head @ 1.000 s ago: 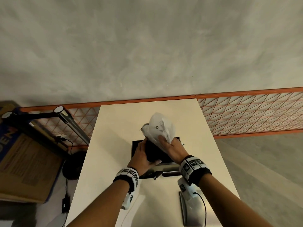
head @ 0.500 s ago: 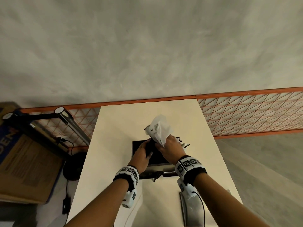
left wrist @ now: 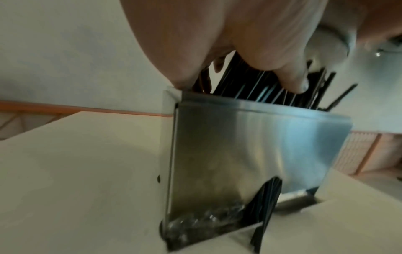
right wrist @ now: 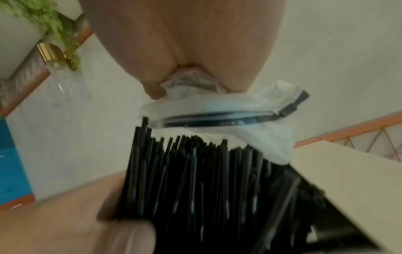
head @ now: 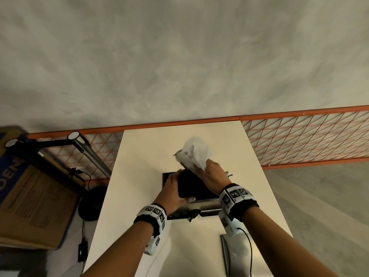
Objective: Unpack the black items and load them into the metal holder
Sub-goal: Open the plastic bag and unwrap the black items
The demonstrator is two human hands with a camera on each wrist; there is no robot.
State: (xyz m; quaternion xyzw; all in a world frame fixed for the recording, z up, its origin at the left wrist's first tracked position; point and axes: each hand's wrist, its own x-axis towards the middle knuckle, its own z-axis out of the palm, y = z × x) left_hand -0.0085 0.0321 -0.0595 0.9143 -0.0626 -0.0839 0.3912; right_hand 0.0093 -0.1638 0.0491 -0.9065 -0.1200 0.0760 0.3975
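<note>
A bundle of thin black straws [head: 190,184] stands in the open top of the metal holder [head: 201,207] on the cream table. My left hand [head: 176,187] grips the bundle from the left, thumb in front; the left wrist view shows its thumb [left wrist: 289,75] pressing on the straws [left wrist: 256,89] above the holder [left wrist: 261,141]. My right hand [head: 214,172] pinches a white plastic bag [head: 194,156] held up over the bundle's far end. In the right wrist view the bag's mouth [right wrist: 250,120] still covers the straw tips [right wrist: 206,171].
A second steel piece [head: 233,254] lies on the table [head: 139,156] near my right forearm. Orange wire-mesh railing [head: 299,140] runs behind the table. Cardboard boxes [head: 30,206] and a black lamp arm [head: 60,142] are at the left. More black straws [left wrist: 267,197] show at the holder's lower opening.
My right hand dipped with the bag half a second ago and has now lifted it up and to the right, baring more of the black bundle. My left hand keeps its grip.
</note>
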